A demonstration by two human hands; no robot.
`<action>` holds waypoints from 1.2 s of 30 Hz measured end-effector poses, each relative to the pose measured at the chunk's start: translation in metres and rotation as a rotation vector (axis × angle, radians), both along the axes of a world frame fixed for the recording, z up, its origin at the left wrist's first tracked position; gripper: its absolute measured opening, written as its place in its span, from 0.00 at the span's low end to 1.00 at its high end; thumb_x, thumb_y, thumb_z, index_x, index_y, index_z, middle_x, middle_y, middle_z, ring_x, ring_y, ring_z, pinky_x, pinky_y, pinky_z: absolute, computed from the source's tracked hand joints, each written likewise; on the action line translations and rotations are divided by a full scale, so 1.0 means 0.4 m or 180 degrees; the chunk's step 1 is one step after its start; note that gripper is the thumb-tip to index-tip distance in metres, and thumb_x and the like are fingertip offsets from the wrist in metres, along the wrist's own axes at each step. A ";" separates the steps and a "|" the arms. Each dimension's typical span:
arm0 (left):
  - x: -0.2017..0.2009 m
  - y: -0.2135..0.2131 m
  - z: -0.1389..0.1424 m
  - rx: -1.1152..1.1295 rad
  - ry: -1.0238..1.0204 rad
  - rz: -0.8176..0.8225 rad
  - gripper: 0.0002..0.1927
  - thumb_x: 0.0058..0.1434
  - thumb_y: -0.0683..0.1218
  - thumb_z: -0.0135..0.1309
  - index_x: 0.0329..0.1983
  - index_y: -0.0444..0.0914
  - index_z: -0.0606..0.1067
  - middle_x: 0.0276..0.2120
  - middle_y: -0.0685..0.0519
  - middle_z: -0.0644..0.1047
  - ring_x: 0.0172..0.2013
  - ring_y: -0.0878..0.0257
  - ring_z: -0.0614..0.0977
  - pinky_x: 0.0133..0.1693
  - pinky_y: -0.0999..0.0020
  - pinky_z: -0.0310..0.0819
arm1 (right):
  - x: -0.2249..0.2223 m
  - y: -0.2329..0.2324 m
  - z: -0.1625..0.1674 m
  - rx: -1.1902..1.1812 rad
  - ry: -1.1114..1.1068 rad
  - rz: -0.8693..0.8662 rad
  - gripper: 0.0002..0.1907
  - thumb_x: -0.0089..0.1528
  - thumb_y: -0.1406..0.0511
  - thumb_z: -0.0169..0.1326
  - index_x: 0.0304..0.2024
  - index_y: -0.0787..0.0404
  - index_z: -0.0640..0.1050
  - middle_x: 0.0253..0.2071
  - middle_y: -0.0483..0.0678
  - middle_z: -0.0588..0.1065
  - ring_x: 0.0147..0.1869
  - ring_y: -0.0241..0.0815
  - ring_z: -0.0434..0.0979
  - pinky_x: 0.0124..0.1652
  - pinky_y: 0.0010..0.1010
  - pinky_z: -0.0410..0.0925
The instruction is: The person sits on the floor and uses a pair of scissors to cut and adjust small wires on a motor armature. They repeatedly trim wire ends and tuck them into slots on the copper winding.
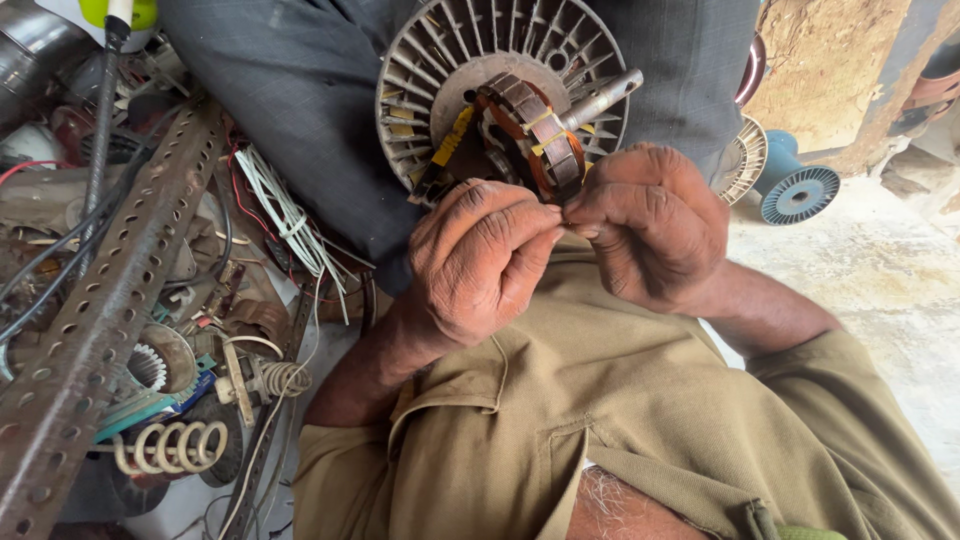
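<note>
Both hands pinched at motor stator coil.
Left hand and right hand fingertips closed on copper winding of finned stator, shaft tilted.

Cluttered scrap pile left; bare floor right.

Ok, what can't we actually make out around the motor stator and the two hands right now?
- Head view: what the fingertips pinch, hidden by the left hand and right hand.
- Lower rim of the stator, covered by both hands.
- Blue spool, partly behind the right arm.
- Small parts in the clutter: too tangled to identify.
</note>
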State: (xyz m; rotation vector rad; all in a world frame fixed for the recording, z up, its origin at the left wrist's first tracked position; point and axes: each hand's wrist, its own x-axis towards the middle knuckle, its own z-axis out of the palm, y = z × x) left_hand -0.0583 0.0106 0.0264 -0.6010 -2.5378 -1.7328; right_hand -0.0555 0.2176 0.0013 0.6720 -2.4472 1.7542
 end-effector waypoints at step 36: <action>-0.098 -0.069 -0.058 -0.0790 0.1040 -0.0629 0.10 0.69 0.37 0.62 0.52 0.30 0.78 0.48 0.43 0.77 0.48 0.51 0.84 0.48 0.61 0.87 | -0.028 0.015 -0.019 -0.0249 -0.1098 -0.0055 0.28 0.61 0.61 0.72 0.59 0.66 0.77 0.56 0.55 0.77 0.55 0.41 0.81 0.52 0.26 0.76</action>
